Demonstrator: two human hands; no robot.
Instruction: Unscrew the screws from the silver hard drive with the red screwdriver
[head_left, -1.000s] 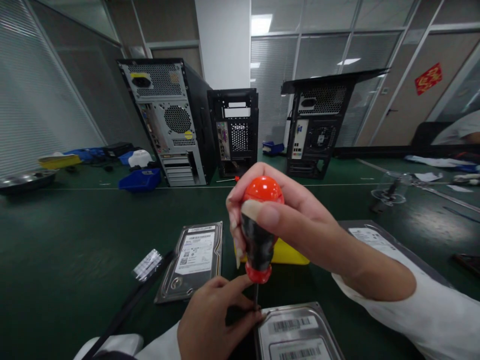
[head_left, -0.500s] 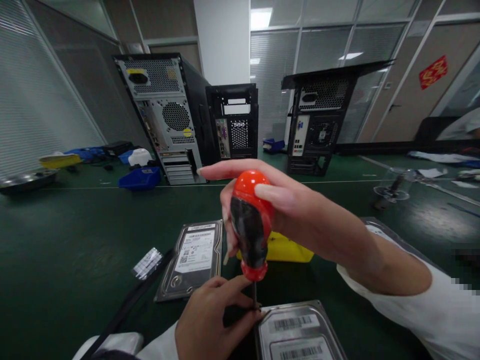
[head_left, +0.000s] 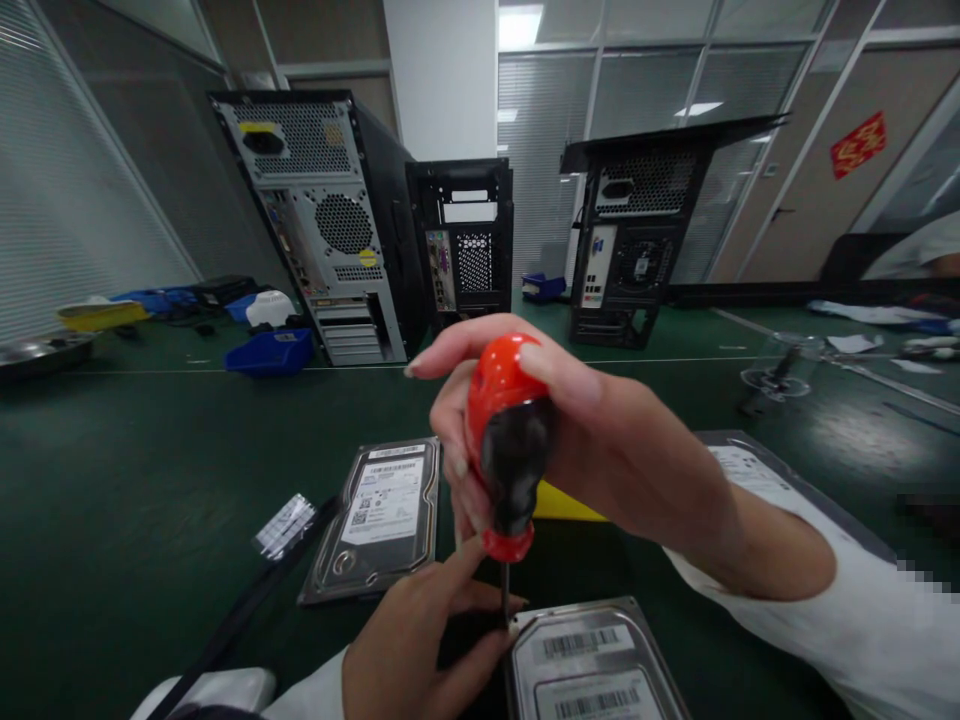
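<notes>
My right hand (head_left: 611, 435) is wrapped round the red and black handle of a screwdriver (head_left: 516, 460), index finger stretched out to the left past its top. The screwdriver stands nearly upright, its thin shaft reaching down to the upper left corner of a silver hard drive (head_left: 589, 675). At that corner my left hand (head_left: 412, 640) is closed, with the thumb against the drive's edge and fingers beside the shaft. The screwdriver's tip is hard to make out among the fingertips. A second hard drive (head_left: 386, 510) lies label up to the left.
Behind my right hand is a yellow object (head_left: 570, 503), partly hidden. Another hard drive (head_left: 757, 475) lies beyond my right forearm. Three computer cases (head_left: 345, 225) stand at the back. A blue bin (head_left: 270, 352) sits at left; a black strap (head_left: 247, 610) crosses the lower left.
My right hand has turned on the screwdriver handle, with its fingers curled further round, and the handle has rotated. The tip stays at the drive's corner beside my left hand.
</notes>
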